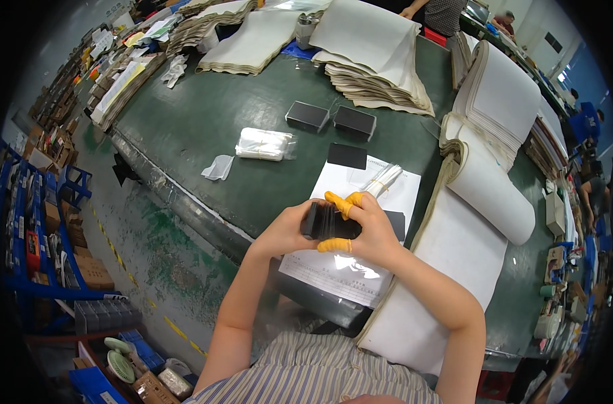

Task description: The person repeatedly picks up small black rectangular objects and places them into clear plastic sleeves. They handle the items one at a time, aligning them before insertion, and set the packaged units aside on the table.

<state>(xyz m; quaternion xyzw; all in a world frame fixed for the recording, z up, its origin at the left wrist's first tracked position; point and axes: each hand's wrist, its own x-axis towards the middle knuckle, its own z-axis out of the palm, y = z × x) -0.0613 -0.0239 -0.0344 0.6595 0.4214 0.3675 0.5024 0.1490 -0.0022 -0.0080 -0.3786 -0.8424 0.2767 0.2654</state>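
Note:
Between both hands, over a printed white sheet (330, 273), is a stack of black cards (330, 221). My left hand (286, 230) grips its left end, fingers mostly hidden behind it. My right hand (372, 232), with yellow finger cots on its thumb and fingers, closes around the right end. A flat black piece (397, 225) shows partly from behind my right hand. Just beyond the hands lies a banded bundle of clear plastic strips (383, 180). A single black card (347, 155) rests at the sheet's far edge.
Two black-topped blocks (308, 116) (354, 123) stand farther back on the green table (185, 145). Left of them lie a plastic-wrapped white bundle (263, 144) and a small clear bag (218, 167). Large paper stacks (370, 60) (478, 182) border the far and right sides.

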